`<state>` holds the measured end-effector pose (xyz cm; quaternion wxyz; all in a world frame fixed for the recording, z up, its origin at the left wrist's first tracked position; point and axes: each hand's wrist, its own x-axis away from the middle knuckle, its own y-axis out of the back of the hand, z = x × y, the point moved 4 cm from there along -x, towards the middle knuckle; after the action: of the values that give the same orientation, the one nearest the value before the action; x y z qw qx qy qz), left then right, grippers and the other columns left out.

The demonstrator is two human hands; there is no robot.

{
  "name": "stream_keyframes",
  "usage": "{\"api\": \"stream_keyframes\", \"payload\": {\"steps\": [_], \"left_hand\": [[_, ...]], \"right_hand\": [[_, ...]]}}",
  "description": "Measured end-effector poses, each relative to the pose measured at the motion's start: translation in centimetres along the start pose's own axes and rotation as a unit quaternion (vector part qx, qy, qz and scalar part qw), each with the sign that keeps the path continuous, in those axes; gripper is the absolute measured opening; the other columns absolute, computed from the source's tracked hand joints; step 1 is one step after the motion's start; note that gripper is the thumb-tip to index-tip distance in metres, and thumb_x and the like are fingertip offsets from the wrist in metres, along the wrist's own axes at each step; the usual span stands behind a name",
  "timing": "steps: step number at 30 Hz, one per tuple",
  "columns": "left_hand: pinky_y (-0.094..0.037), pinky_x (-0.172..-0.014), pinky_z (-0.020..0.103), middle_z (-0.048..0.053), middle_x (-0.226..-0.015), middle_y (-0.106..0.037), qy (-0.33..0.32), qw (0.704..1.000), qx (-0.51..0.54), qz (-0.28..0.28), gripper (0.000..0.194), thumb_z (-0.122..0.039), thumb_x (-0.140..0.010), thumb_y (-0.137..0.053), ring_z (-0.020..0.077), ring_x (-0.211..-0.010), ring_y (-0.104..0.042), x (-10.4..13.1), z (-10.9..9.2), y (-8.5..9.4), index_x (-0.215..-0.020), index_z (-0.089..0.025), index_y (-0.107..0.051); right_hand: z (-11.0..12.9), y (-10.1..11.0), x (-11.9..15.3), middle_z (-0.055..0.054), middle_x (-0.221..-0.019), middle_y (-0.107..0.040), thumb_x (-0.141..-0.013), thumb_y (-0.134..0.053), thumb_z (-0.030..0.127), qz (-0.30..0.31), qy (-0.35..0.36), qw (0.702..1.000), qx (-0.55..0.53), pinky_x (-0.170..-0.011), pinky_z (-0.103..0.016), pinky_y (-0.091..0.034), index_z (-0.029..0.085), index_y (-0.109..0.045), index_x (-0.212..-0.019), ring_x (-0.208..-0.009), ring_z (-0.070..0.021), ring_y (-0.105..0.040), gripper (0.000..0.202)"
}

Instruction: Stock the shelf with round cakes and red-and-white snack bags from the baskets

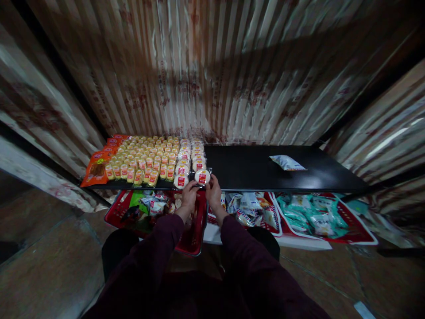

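Your left hand (pixel 190 195) and right hand (pixel 213 192) pinched one round white packet (pixel 202 177) between their fingertips, at the front edge of the black shelf (pixel 245 168), before the right-hand column of similar packets (pixel 199 163). That edge was the main risk: with one side released early, the packet could have tipped and dropped into the red basket (pixel 200 221) below. Pushed too far back, it might have knocked the close-set column askew, and your left knuckles could have nudged the neighbouring front packet (pixel 181 180).

By count, you had two columns of round packets, three red baskets under the shelf, and one blue-and-white packet (pixel 287 162) lying alone on the right. The yellow packets (pixel 141 164) ran to dozens, too small and crowded to number exactly. Several orange packets (pixel 96 168) overlapped at the left end.
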<state>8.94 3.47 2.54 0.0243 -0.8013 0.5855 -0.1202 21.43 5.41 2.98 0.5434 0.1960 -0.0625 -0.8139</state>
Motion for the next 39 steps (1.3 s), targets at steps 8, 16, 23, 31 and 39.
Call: {"api": "stream_keyframes", "payload": {"steps": [8,16,23,31,39], "left_hand": [[-0.056,-0.072,0.027,0.006,-0.105,-0.068,-0.027,0.997,-0.07,0.013,0.027,-0.013,-0.071,-0.061,0.0162,-0.087,-0.065,-1.9,0.1,-1.2,-0.096,-0.019,-0.07],[-0.054,-0.085,0.034,0.006,-0.105,-0.067,-0.037,0.988,-0.151,-0.01,0.032,-0.003,-0.068,-0.058,0.0177,-0.09,-0.066,-3.7,1.0,-2.2,-0.094,-0.019,-0.069],[-0.041,-0.105,0.041,0.01,-0.119,-0.062,-0.084,0.971,-0.223,0.013,0.044,0.001,-0.063,-0.053,0.0255,-0.121,-0.052,-3.0,0.2,-2.7,-0.098,-0.019,-0.07],[-0.028,-0.115,0.036,0.009,-0.141,-0.046,-0.144,0.935,-0.323,0.034,0.051,0.001,-0.066,-0.048,0.0247,-0.137,-0.033,-1.5,-1.2,-3.1,-0.11,-0.015,-0.067],[-0.03,-0.114,0.036,0.012,-0.149,-0.034,-0.18,0.91,-0.368,0.061,0.059,0.0,-0.07,-0.045,0.0255,-0.137,-0.034,-1.7,-0.7,-3.5,-0.127,-0.011,-0.056]], "right_hand": [[-0.8,-0.9,-2.4,-0.011,-0.109,-0.066,-0.077,-0.044,0.012,0.007,0.011,0.997,0.074,-0.093,-0.038,-0.047,0.013,-0.047,-0.129,-0.099,-0.0203,-0.062,0.053],[-1.8,-1.7,-4.0,-0.01,-0.108,-0.067,-0.078,-0.045,0.014,0.038,0.014,0.986,0.161,-0.091,-0.034,-0.045,0.015,-0.047,-0.131,-0.098,-0.0204,-0.061,0.053],[-1.8,-2.1,-3.9,-0.015,-0.109,-0.064,-0.078,-0.047,0.016,0.026,0.054,0.978,0.199,-0.093,-0.038,-0.04,0.012,-0.052,-0.126,-0.102,-0.025,-0.054,0.049],[-2.0,-2.3,-4.0,-0.018,-0.118,-0.059,-0.079,-0.046,0.02,0.025,0.064,0.974,0.214,-0.097,-0.041,-0.038,0.008,-0.05,-0.127,-0.108,-0.027,-0.05,0.05],[-1.9,-2.4,-5.2,-0.018,-0.123,-0.059,-0.08,-0.047,0.026,0.022,0.076,0.984,0.162,-0.101,-0.042,-0.038,0.007,-0.05,-0.126,-0.114,-0.0261,-0.05,0.05]]}}
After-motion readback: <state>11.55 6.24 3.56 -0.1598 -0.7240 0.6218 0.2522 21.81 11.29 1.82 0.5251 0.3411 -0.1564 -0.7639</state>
